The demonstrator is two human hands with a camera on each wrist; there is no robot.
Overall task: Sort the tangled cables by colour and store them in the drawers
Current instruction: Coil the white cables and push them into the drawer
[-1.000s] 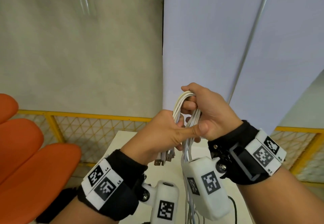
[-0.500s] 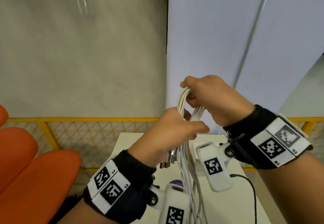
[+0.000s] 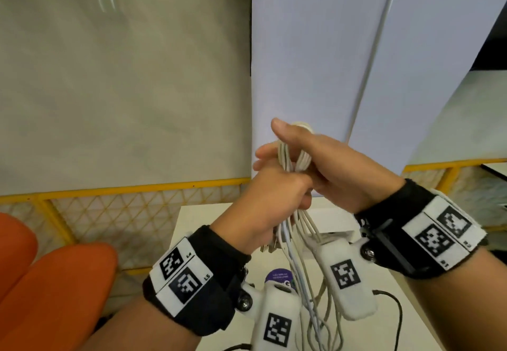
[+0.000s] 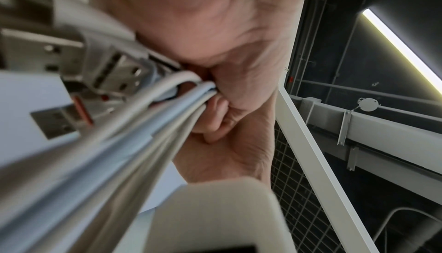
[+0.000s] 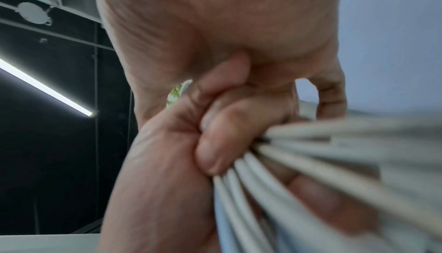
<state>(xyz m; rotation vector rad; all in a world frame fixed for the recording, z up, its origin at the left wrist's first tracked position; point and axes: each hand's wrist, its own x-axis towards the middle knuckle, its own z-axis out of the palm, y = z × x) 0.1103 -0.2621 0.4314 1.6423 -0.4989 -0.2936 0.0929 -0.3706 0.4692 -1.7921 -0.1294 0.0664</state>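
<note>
A pale grey-beige wall (image 3: 115, 81) filled the left of the head view, and tall white panels (image 3: 307, 57) rose beside it on the right. Along the foot of the wall ran a yellow-framed mesh fence (image 3: 131, 213), and orange padded seating (image 3: 52, 290) curved up at the lower left. Below the hands stood a white table (image 3: 406, 306), with a thin black cable (image 3: 397, 312) looping across its right part and a round purple label (image 3: 278, 276) partly hidden behind the left wrist camera; its print was too small to read. No drawer could be made out in any view. Both wrists wore black bands with white coded tags. The white cables (image 3: 295, 155), the task's bundle, were held up in the air above the table, folded into a loop at the top, their loose lengths trailing down between the two wrist cameras toward the tabletop. The left hand (image 3: 271, 208) gripped the bundle below the loop, its fingers curled tight around the strands, with metal USB plugs (image 4: 105, 71) sticking out just beside the palm. The right hand (image 3: 326, 166) held the loop itself, thumb raised over the top and fingers hooked through and around the strands. The two hands touched each other at the bundle.
</note>
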